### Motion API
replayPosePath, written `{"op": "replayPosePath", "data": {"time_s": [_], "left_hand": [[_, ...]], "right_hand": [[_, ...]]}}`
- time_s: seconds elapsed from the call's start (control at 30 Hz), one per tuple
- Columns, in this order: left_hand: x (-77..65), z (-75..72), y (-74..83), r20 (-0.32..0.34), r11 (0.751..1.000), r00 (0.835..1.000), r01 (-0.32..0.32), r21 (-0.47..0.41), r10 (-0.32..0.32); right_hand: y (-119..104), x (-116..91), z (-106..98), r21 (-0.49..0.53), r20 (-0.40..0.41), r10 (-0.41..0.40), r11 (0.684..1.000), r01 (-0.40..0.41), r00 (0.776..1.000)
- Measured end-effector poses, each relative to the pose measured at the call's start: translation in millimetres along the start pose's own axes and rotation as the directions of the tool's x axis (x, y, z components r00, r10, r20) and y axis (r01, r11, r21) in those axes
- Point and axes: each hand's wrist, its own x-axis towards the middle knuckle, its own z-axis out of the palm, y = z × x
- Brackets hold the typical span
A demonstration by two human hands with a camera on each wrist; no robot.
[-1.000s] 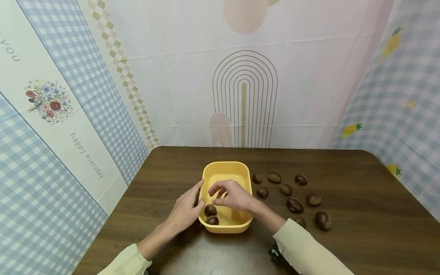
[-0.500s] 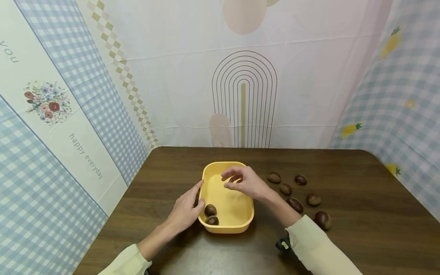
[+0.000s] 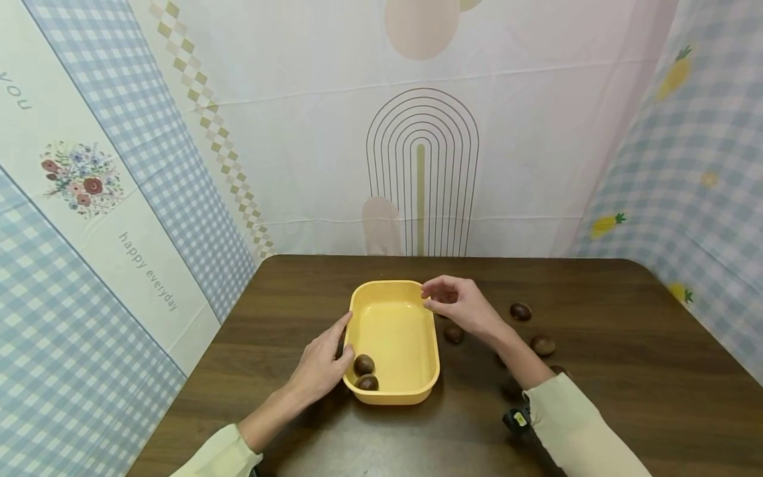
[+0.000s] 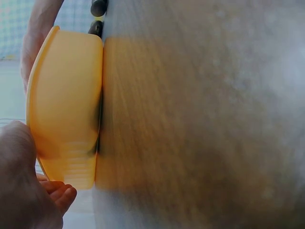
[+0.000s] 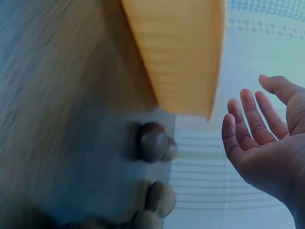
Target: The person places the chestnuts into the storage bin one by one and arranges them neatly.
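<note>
A yellow plastic bin [image 3: 393,397] stands on the table with two brown chestnuts [image 3: 363,364] in its near left corner. My left hand [image 3: 322,358] holds the bin's left side, thumb at the rim and fingers along the outer wall; the left wrist view shows those fingers [image 4: 59,195] bent at the bin's end. Just over the far right rim hovers my right hand [image 3: 465,305], fingers loosely bent and nothing between them. Below it on the table lies a chestnut [image 3: 454,334]; the right wrist view shows chestnuts [image 5: 153,142] close to the bin's wall.
More chestnuts lie scattered to the right, one at the back [image 3: 520,311] and another nearer [image 3: 542,345]; my right forearm hides some. The dark wooden table [image 3: 286,285] ends at a patterned cloth backdrop [image 3: 322,165].
My right hand has come up from inside the bin and moved right and away, past its right rim. The left hand and the two chestnuts in the bin have stayed put.
</note>
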Motion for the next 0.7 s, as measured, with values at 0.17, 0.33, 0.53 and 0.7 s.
{"op": "replayPosePath", "data": {"time_s": [0.17, 0.33, 0.53, 0.7], "left_hand": [[0.2, 0.3, 0.0, 0.000, 1.000, 1.000, -0.002, -0.004, 0.002], [0.4, -0.3, -0.1, 0.004, 1.000, 1.000, 0.002, -0.005, -0.002], [0.2, -0.3, -0.5, 0.008, 1.000, 1.000, 0.005, -0.005, -0.005], [0.2, 0.0, -0.8, 0.008, 1.000, 1.000, 0.004, -0.004, -0.004]], "right_hand": [[14, -7, -8, -0.015, -0.023, 0.023, 1.000, -0.024, 0.999], [26, -13, -14, -0.016, -0.028, 0.047, 0.999, -0.047, 0.999], [36, -17, -17, -0.038, -0.014, 0.087, 0.995, -0.087, 0.996], [40, -21, -18, -0.046, 0.004, 0.113, 0.993, -0.113, 0.994]]}}
